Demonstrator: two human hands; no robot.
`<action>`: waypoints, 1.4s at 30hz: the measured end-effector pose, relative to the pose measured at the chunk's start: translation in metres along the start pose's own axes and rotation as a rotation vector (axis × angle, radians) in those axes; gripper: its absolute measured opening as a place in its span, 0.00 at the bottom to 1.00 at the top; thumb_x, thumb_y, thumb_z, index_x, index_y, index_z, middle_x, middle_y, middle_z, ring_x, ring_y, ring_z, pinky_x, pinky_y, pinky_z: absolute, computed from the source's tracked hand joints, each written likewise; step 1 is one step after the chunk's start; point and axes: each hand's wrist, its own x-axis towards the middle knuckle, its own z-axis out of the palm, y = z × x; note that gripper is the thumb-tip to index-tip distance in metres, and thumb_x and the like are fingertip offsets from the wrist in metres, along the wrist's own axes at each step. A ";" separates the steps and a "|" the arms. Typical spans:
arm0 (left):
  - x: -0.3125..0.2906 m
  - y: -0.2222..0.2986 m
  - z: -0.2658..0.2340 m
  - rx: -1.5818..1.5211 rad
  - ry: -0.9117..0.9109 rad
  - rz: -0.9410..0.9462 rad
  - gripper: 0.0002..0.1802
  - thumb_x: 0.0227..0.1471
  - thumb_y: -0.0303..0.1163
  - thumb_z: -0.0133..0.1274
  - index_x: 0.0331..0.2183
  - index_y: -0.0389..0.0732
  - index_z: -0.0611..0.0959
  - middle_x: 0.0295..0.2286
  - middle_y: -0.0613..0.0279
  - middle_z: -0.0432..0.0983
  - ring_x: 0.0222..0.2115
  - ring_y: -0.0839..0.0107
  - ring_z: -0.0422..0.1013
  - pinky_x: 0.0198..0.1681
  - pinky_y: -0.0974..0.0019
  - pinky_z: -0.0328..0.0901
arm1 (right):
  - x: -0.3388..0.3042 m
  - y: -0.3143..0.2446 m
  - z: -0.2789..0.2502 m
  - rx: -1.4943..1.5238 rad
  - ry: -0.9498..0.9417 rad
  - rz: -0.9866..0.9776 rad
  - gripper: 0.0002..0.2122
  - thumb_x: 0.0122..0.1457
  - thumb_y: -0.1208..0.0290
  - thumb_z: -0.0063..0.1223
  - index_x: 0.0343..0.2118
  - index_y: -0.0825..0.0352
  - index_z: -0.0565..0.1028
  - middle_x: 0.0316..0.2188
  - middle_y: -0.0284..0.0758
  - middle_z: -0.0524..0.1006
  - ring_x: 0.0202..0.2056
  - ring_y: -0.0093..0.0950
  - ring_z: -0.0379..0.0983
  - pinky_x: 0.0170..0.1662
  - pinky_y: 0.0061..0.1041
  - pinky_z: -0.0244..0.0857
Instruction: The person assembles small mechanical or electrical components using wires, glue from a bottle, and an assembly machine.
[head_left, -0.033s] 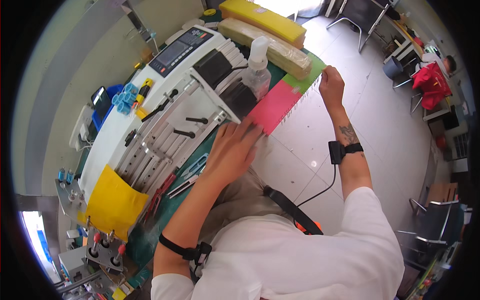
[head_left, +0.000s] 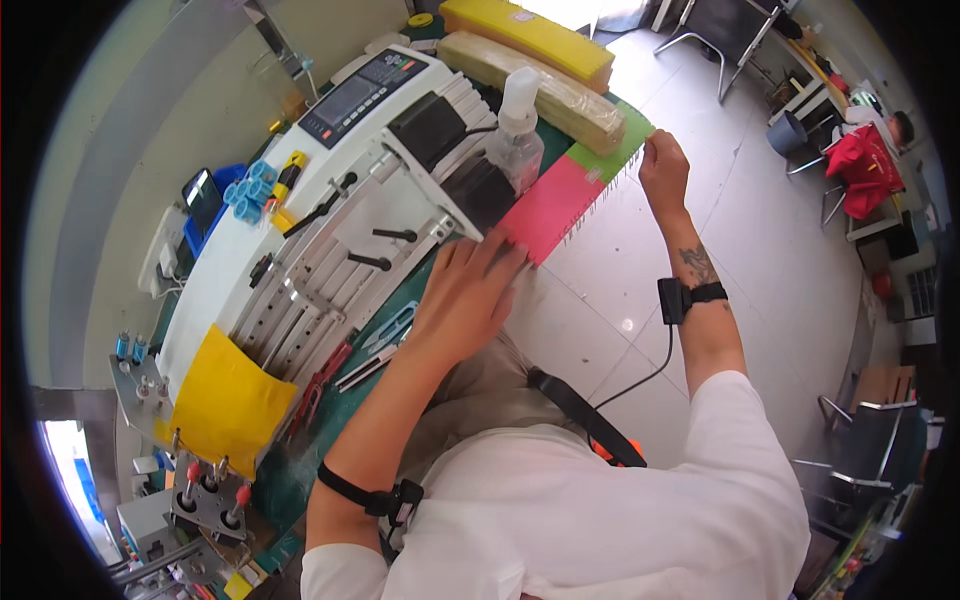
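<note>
My left hand (head_left: 468, 290) lies with its fingers stretched out at the near end of a pink sheet (head_left: 550, 208). The fingertips touch the sheet beside the machine's corner. At the far end, past the pink part, a green sheet (head_left: 612, 163) continues the strip. My right hand (head_left: 665, 172) is closed in a pinch at the green sheet's outer corner; whatever its fingers hold is too small or hidden to make out. Many thin, pin-like pieces (head_left: 585, 218) stick out along the strip's outer edge, over the floor side.
A white machine (head_left: 230, 240) with a keypad panel, rails and black levers stands at left. Behind the strip are a clear pump bottle (head_left: 517, 135), a wrapped beige block (head_left: 535, 90) and a yellow block (head_left: 530, 38). Scissors (head_left: 392, 325) and a cutter (head_left: 365, 370) lie near my left forearm.
</note>
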 end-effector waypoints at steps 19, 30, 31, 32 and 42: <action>-0.010 -0.005 0.010 0.012 0.098 0.010 0.34 0.55 0.27 0.70 0.64 0.43 0.83 0.66 0.50 0.74 0.66 0.44 0.71 0.69 0.43 0.65 | -0.124 -0.199 -0.034 0.212 -0.080 0.119 0.06 0.59 0.84 0.66 0.35 0.68 0.80 0.34 0.38 0.79 0.38 0.41 0.78 0.42 0.41 0.71; -0.022 0.004 0.006 -0.231 0.316 -0.067 0.23 0.59 0.26 0.69 0.57 0.40 0.87 0.53 0.50 0.86 0.55 0.51 0.81 0.58 0.53 0.75 | -0.095 -0.249 -0.063 0.369 -0.142 0.128 0.05 0.59 0.85 0.67 0.34 0.69 0.81 0.34 0.41 0.79 0.39 0.44 0.79 0.44 0.41 0.71; -0.027 0.007 -0.003 -0.217 0.324 -0.076 0.23 0.59 0.26 0.69 0.57 0.40 0.87 0.53 0.50 0.86 0.55 0.51 0.81 0.58 0.53 0.75 | -0.092 -0.264 -0.078 0.378 -0.194 -0.005 0.05 0.59 0.85 0.67 0.35 0.69 0.81 0.35 0.41 0.79 0.39 0.44 0.79 0.44 0.41 0.72; -0.034 0.016 -0.016 -0.385 0.297 -0.199 0.19 0.60 0.25 0.70 0.52 0.38 0.88 0.47 0.51 0.87 0.48 0.56 0.84 0.51 0.58 0.76 | -0.091 -0.278 -0.090 0.386 -0.245 -0.135 0.06 0.58 0.85 0.67 0.35 0.69 0.81 0.35 0.41 0.79 0.40 0.44 0.79 0.45 0.41 0.72; -0.139 0.038 -0.075 -1.294 0.332 -0.622 0.05 0.69 0.26 0.67 0.45 0.39 0.88 0.38 0.63 0.90 0.36 0.73 0.86 0.37 0.70 0.76 | -0.096 -0.364 -0.116 0.989 -0.588 0.001 0.06 0.60 0.86 0.65 0.36 0.69 0.82 0.35 0.38 0.80 0.38 0.39 0.78 0.42 0.35 0.72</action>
